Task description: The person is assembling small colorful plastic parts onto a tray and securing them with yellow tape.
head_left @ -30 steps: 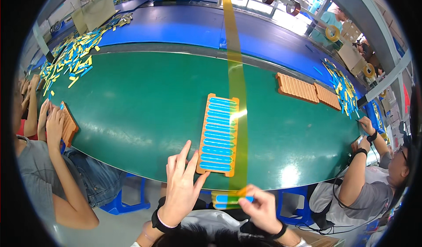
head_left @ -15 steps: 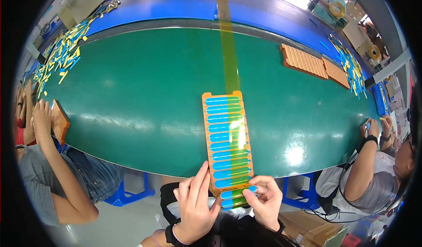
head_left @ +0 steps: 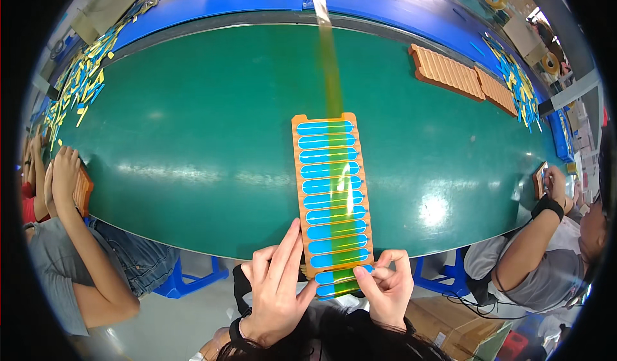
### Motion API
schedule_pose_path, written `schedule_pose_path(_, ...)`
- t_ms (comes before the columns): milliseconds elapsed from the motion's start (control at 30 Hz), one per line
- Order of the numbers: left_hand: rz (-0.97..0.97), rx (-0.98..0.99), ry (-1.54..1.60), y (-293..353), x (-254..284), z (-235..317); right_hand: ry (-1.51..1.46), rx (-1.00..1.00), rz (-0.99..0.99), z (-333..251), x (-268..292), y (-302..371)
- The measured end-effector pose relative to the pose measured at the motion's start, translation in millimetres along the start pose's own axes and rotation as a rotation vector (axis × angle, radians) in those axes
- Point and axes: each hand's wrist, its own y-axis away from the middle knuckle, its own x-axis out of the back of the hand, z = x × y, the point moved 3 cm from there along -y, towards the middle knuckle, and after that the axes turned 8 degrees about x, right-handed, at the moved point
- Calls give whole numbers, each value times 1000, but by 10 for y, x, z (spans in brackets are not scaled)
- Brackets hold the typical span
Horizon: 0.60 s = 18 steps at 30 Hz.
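An orange ridged tray (head_left: 297,168) lies lengthwise in front of me, holding a column of blue round-ended strips (head_left: 313,171). Over them runs a translucent yellow tape (head_left: 329,72), which stretches away past the table's far edge. Below the tray's near end, more blue strips (head_left: 326,278) lie under the tape. My left hand (head_left: 277,290) has its fingers stretched along the tray's left side, the thumb by the left ends of these near strips. My right hand (head_left: 389,289) pinches the right end of a near strip between thumb and fingers.
Two orange trays (head_left: 447,72) lie at the far right of the green table (head_left: 193,117). Loose blue and yellow pieces are heaped at left (head_left: 80,84) and right (head_left: 514,84). A co-worker (head_left: 96,271) sits on the left, another (head_left: 533,264) on the right, both handling trays.
Over the tray, the tape has shifted left, from the strips' right half toward their middle. Tray and strips appear slightly farther up and left. Both hands keep nearly the same places.
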Motion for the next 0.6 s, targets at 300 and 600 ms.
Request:
schedule_pose_path(300, 120, -272, -130, -77, 76, -87, 33, -42, 79, -71, -59, -21)
schedule_pose_path(600, -23, -827, -210, -122, 160, -117, 39, -65, 106, -89, -77, -15)
